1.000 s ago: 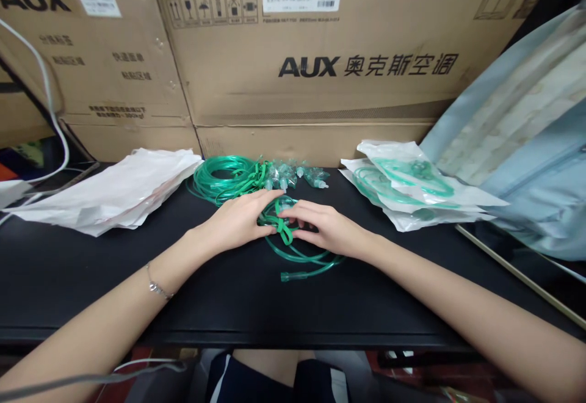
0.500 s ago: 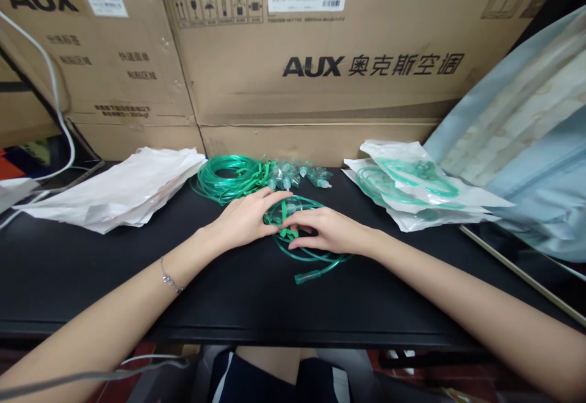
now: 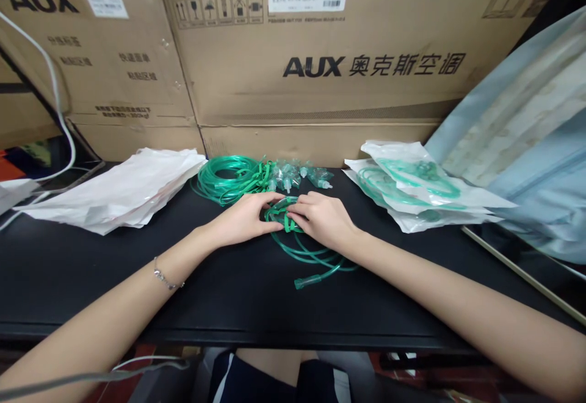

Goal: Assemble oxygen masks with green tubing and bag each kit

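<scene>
A clear green oxygen mask (image 3: 276, 214) lies on the black table in front of me, largely covered by my fingers. My left hand (image 3: 245, 217) grips its left edge, thumb at the near side and fingers at the far side. With fingertips pinched together, my right hand (image 3: 327, 220) holds the green elastic strap (image 3: 288, 223) over the mask. Green tubing (image 3: 304, 255) loops out below my right hand. Its end connector (image 3: 307, 281) rests on the table toward me.
Behind my hands lie coiled green tubing (image 3: 229, 177) and several clear mask parts with pale connectors (image 3: 287, 177). White pouches (image 3: 119, 189) are stacked at left, filled pouches (image 3: 421, 189) at right. A large cardboard box (image 3: 366, 98) stands at the back.
My right hand has moved up and closed its fingers on the strap. My left hand has shifted slightly, and the tubing's end has slid a little toward me.
</scene>
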A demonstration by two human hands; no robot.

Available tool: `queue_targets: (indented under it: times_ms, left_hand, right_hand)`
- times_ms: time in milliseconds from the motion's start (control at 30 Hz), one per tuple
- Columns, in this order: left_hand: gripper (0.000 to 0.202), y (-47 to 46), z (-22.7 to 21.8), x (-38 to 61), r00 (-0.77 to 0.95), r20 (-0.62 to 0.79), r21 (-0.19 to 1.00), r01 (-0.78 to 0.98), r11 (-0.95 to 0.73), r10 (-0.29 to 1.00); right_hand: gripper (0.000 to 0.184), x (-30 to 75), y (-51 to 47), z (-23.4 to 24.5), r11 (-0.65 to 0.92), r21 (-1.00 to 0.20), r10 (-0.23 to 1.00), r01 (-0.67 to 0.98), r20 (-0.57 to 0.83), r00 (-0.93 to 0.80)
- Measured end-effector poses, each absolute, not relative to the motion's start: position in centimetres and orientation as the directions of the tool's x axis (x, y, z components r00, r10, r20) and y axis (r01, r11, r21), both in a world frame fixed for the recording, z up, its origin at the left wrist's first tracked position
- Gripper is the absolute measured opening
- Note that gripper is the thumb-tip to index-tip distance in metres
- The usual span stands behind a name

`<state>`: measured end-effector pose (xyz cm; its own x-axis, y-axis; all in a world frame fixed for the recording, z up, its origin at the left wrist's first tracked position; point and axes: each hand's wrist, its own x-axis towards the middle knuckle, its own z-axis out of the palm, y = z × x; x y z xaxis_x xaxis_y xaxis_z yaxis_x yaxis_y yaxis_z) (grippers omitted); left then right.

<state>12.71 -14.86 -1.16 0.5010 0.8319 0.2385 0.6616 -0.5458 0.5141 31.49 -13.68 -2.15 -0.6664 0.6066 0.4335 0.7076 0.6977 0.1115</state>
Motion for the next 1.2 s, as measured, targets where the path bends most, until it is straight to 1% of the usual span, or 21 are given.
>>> queue_targets:
  times_ms: [133, 200, 267, 367, 533, 633, 733, 767, 800, 833, 867, 900, 933, 967, 1000, 1100, 1200]
  left_hand:
    - [0.049, -14.8, -1.4, 12.8, 0.499, 0.291, 0.471, 0.668, -0.577, 0.816]
    - [0.048, -14.8, -1.5, 12.8, 0.501, 0.309, 0.458, 0.667, -0.588, 0.809]
    - [0.047, -14.8, -1.5, 12.8, 0.497, 0.316, 0.443, 0.675, -0.589, 0.808]
    - [0.047, -14.8, -1.5, 12.8, 0.478, 0.316, 0.418, 0.705, -0.573, 0.819]
    - [0.052, -15.2, -1.6, 13.1, 0.438, 0.33, 0.386, 0.746, -0.543, 0.836]
    - [0.048, -15.2, -1.1, 12.9, 0.424, 0.425, 0.335, 0.748, -0.574, 0.8]
    - [0.038, -14.4, 0.4, 11.1, 0.379, 0.547, 0.237, 0.785, -0.572, 0.747]
    - [0.034, -14.1, 0.9, 10.0, 0.343, 0.574, 0.207, 0.818, -0.537, 0.744]
    - [0.033, -13.7, 1.4, 8.7, 0.278, 0.596, 0.183, 0.867, -0.464, 0.754]
    - [0.034, -13.3, 1.7, 7.2, 0.199, 0.604, 0.163, 0.917, -0.364, 0.772]
    - [0.036, -12.9, 1.9, 5.7, 0.089, 0.603, 0.152, 0.963, -0.223, 0.793]
    - [0.041, -12.7, 1.9, 4.2, -0.035, 0.576, 0.156, 0.985, -0.068, 0.817]
    - [0.048, -12.5, 1.7, 2.8, -0.116, 0.559, 0.181, 0.983, 0.015, 0.821]
    - [0.051, -12.4, 1.4, 1.6, -0.159, 0.535, 0.199, 0.978, 0.059, 0.83]
    - [0.049, -12.3, 1.0, 0.6, -0.188, 0.501, 0.212, 0.973, 0.091, 0.845]
    - [0.038, -12.3, 0.3, -0.6, -0.248, 0.435, 0.226, 0.961, 0.162, 0.866]
    - [0.029, -12.6, 1.0, 0.1, -0.317, 0.453, 0.226, 0.945, 0.237, 0.833]
  right_hand:
    - [0.023, 31.5, -14.4, -1.8, 0.72, 0.166, 0.59, 0.674, 0.365, -0.721]
    - [0.022, 31.6, -14.4, -1.8, 0.731, 0.162, 0.584, 0.663, 0.356, -0.73]
    - [0.023, 31.8, -14.2, -1.9, 0.732, 0.118, 0.589, 0.67, 0.385, -0.711]
    - [0.026, 32.2, -14.0, -2.0, 0.737, 0.022, 0.6, 0.676, 0.439, -0.669]
    - [0.026, 33.0, -14.2, -1.6, 0.766, -0.108, 0.595, 0.634, 0.495, -0.633]
    - [0.025, 33.9, -14.2, -1.2, 0.776, -0.162, 0.58, 0.61, 0.563, -0.589]
    - [0.024, 34.9, -13.8, -1.0, 0.762, -0.198, 0.586, 0.617, 0.616, -0.526]
    - [0.024, 35.2, -13.6, -1.0, 0.754, -0.209, 0.594, 0.623, 0.622, -0.51]
    - [0.024, 35.5, -13.4, -1.0, 0.746, -0.219, 0.603, 0.629, 0.623, -0.498]
    - [0.024, 35.7, -13.2, -1.1, 0.74, -0.229, 0.611, 0.633, 0.623, -0.488]
    - [0.024, 35.8, -13.0, -1.1, 0.734, -0.239, 0.619, 0.635, 0.62, -0.482]
    - [0.024, 35.9, -12.8, -1.2, 0.73, -0.249, 0.627, 0.637, 0.615, -0.477]
    - [0.024, 36.0, -12.6, -1.3, 0.725, -0.259, 0.635, 0.638, 0.609, -0.475]
    - [0.024, 36.0, -12.5, -1.5, 0.723, -0.265, 0.641, 0.638, 0.602, -0.476]
    - [0.024, 36.0, -12.5, -1.5, 0.721, -0.27, 0.645, 0.638, 0.597, -0.477]
    - [0.024, 35.9, -12.4, -1.7, 0.719, -0.277, 0.651, 0.637, 0.59, -0.478]
    - [0.024, 35.8, -12.4, -1.7, 0.713, -0.278, 0.658, 0.644, 0.584, -0.476]
